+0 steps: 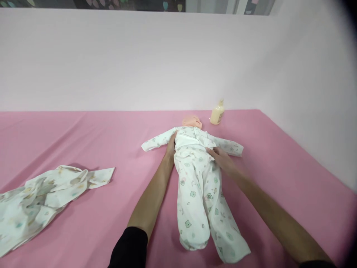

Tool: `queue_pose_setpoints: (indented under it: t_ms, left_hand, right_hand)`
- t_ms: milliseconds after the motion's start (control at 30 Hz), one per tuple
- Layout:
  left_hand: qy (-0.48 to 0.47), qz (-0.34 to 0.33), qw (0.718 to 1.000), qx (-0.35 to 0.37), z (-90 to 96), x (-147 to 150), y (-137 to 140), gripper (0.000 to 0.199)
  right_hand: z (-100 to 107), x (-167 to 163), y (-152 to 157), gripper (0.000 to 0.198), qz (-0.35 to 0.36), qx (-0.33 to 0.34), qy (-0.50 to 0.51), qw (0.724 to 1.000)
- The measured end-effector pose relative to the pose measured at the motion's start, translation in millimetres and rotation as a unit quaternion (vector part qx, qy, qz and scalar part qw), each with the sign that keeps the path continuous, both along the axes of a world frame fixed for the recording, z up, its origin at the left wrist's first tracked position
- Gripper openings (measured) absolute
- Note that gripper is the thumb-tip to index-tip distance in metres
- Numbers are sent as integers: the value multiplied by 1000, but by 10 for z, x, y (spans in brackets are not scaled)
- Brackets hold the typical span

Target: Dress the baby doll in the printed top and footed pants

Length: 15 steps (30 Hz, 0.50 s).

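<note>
A baby doll [192,121] lies on its back in the head view, its head toward the wall. It wears a white printed long-sleeved top [188,139] with the sleeves spread out, and matching pants [192,182] whose legs point toward me. My left hand [170,147] is closed around the side of the doll's torso, below the armpit; most of its fingers are hidden. At the opposite side of the waist, my right hand [221,158] pinches the fabric near the hem of the top, with thumb and fingertips close together.
A pump bottle [217,113] with pale yellow contents stands beyond the doll's head, to the right. Crumpled white printed clothing [52,197] lies at the left on the pink sheet [111,208]. A white wall [125,63] borders the back and right.
</note>
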<state>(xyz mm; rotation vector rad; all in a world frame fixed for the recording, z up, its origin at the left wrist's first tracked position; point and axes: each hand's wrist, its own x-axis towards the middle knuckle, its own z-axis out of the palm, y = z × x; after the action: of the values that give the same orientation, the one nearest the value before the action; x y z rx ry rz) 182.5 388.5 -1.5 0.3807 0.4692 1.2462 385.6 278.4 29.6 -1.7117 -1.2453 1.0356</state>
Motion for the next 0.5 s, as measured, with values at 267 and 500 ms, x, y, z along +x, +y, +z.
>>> queue_pose_setpoints:
  t_ms: [267,500]
  left_hand:
    - [79,-36,996,32,160,-6,-67,39]
    - [48,-32,998,41,224,27,-11,30]
  right_hand:
    - [467,-365,-80,32,96,249,-245,932]
    - [764,-668,237,18,259,125,-358,888]
